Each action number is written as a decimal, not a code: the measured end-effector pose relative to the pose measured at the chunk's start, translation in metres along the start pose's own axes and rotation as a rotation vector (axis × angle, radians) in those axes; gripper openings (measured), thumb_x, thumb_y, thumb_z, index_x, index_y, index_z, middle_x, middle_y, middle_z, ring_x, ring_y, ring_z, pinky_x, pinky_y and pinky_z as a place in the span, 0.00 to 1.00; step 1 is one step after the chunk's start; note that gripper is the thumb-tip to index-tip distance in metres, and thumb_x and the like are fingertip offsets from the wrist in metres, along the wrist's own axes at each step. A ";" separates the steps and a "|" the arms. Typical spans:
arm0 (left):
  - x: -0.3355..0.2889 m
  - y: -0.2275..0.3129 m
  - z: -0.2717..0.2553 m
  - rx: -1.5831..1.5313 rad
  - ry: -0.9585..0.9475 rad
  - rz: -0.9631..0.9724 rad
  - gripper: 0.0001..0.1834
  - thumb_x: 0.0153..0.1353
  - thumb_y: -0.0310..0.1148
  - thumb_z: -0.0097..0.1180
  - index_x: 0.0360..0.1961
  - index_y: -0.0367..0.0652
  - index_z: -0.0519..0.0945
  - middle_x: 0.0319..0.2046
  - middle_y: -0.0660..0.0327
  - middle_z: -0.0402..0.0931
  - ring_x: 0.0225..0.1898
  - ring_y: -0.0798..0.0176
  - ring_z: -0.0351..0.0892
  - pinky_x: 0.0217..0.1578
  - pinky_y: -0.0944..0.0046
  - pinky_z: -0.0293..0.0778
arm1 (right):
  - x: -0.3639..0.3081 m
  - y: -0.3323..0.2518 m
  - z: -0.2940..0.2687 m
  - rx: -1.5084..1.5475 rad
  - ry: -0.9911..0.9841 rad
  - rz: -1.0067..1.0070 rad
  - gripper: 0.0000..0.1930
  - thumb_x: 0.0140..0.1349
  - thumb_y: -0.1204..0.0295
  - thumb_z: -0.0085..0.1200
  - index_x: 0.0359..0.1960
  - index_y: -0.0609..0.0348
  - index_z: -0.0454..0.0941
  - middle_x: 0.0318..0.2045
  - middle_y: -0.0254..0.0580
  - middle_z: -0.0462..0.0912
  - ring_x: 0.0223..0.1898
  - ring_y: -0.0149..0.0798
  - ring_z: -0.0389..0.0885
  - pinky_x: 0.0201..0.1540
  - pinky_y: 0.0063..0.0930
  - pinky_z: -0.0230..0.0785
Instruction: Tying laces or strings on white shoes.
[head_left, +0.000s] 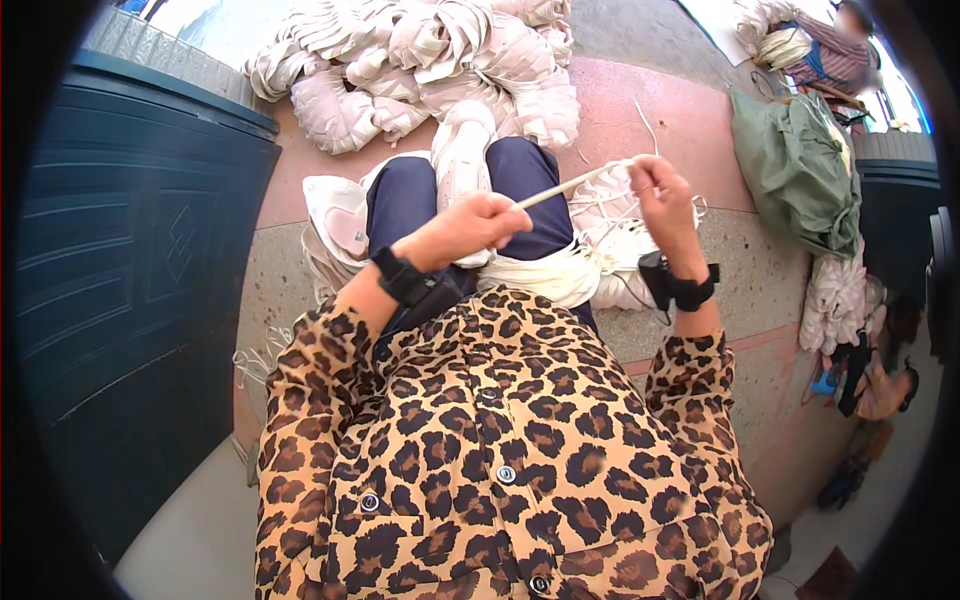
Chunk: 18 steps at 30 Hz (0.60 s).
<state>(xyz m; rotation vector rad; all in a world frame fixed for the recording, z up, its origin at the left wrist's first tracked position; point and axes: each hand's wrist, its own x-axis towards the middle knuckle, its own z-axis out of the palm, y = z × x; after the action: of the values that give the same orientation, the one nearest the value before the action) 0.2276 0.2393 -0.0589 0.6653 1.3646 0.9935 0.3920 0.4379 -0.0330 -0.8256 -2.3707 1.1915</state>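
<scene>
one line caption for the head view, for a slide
Seated person's left hand and right hand pull a white lace taut above a pale shoe on the lap.

The person wears a button-front shirt (500,450) in a tan, brown and black leopard print, closed with small round dark buttons, its long sleeves ending short of the wrists. Each wrist carries a black strap: a broad black band (400,275) just behind the left hand (470,228), and a black band (690,293) with a small dark box behind the right hand (660,195). The legs are clad in dark navy trousers (520,190).
</scene>
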 end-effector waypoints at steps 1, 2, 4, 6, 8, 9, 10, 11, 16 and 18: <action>-0.007 0.004 -0.006 -0.056 0.033 0.007 0.13 0.61 0.36 0.48 0.34 0.36 0.77 0.18 0.72 0.65 0.20 0.79 0.61 0.22 0.79 0.58 | 0.005 0.008 -0.009 -0.045 0.026 -0.029 0.07 0.58 0.73 0.48 0.31 0.65 0.73 0.22 0.42 0.76 0.24 0.31 0.72 0.29 0.23 0.65; -0.015 0.005 -0.014 -0.114 0.072 0.012 0.13 0.61 0.36 0.48 0.34 0.36 0.77 0.18 0.73 0.65 0.20 0.79 0.61 0.22 0.79 0.58 | 0.008 0.014 -0.015 -0.089 0.048 -0.059 0.07 0.58 0.73 0.48 0.32 0.65 0.73 0.22 0.43 0.76 0.24 0.31 0.72 0.29 0.23 0.65; -0.026 0.003 -0.028 -0.104 0.105 0.025 0.13 0.61 0.35 0.48 0.35 0.36 0.77 0.19 0.73 0.66 0.21 0.79 0.62 0.23 0.79 0.59 | 0.010 0.026 -0.020 -0.173 0.056 -0.052 0.06 0.57 0.74 0.48 0.31 0.64 0.73 0.23 0.48 0.76 0.25 0.39 0.75 0.30 0.27 0.66; -0.032 0.000 -0.036 -0.092 0.133 0.041 0.13 0.61 0.35 0.47 0.36 0.35 0.77 0.20 0.73 0.66 0.22 0.79 0.62 0.24 0.79 0.59 | 0.014 0.050 -0.021 -0.343 0.040 -0.176 0.05 0.56 0.75 0.47 0.30 0.65 0.72 0.24 0.51 0.75 0.28 0.48 0.76 0.31 0.34 0.66; -0.033 -0.010 -0.043 -0.152 0.219 0.032 0.12 0.61 0.34 0.48 0.38 0.35 0.76 0.21 0.71 0.68 0.23 0.79 0.63 0.25 0.79 0.61 | 0.018 0.067 -0.021 -0.405 0.030 -0.137 0.05 0.54 0.76 0.45 0.29 0.64 0.73 0.26 0.53 0.76 0.31 0.51 0.75 0.34 0.39 0.66; -0.033 -0.016 -0.049 -0.174 0.217 0.006 0.12 0.60 0.32 0.49 0.40 0.34 0.75 0.22 0.70 0.69 0.23 0.79 0.65 0.26 0.79 0.63 | 0.022 0.076 -0.018 -0.577 -0.101 -0.085 0.06 0.53 0.78 0.44 0.29 0.65 0.73 0.27 0.52 0.76 0.32 0.51 0.75 0.35 0.39 0.67; -0.031 -0.020 -0.050 -0.164 0.220 0.005 0.12 0.60 0.32 0.49 0.40 0.34 0.75 0.22 0.70 0.69 0.23 0.79 0.65 0.26 0.79 0.63 | 0.025 0.085 -0.016 -0.748 -0.233 -0.031 0.06 0.53 0.79 0.42 0.29 0.65 0.73 0.28 0.52 0.77 0.33 0.50 0.76 0.37 0.40 0.67; -0.029 -0.023 -0.048 -0.121 0.254 -0.043 0.12 0.60 0.32 0.49 0.39 0.34 0.75 0.22 0.69 0.70 0.23 0.79 0.66 0.25 0.79 0.64 | 0.024 0.076 -0.005 -0.796 -0.236 -0.102 0.10 0.50 0.83 0.40 0.32 0.67 0.74 0.31 0.53 0.77 0.36 0.50 0.75 0.40 0.39 0.68; 0.006 -0.009 -0.017 0.032 0.296 -0.080 0.09 0.57 0.30 0.50 0.30 0.34 0.78 0.18 0.66 0.73 0.18 0.75 0.70 0.19 0.74 0.68 | 0.027 -0.007 0.090 0.313 -0.490 -0.162 0.15 0.63 0.71 0.41 0.48 0.68 0.68 0.41 0.48 0.77 0.44 0.36 0.74 0.47 0.25 0.66; 0.011 -0.007 -0.022 0.128 0.270 -0.131 0.09 0.57 0.30 0.51 0.30 0.33 0.77 0.21 0.65 0.74 0.21 0.76 0.70 0.22 0.76 0.68 | 0.020 -0.016 0.120 0.460 -0.728 0.003 0.17 0.63 0.64 0.39 0.39 0.67 0.73 0.33 0.55 0.78 0.35 0.42 0.78 0.37 0.33 0.67</action>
<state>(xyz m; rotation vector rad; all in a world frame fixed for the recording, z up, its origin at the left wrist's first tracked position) 0.2061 0.2418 -0.0729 0.5422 1.6980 0.9194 0.3051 0.3710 -0.0885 -0.2559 -2.4028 2.2132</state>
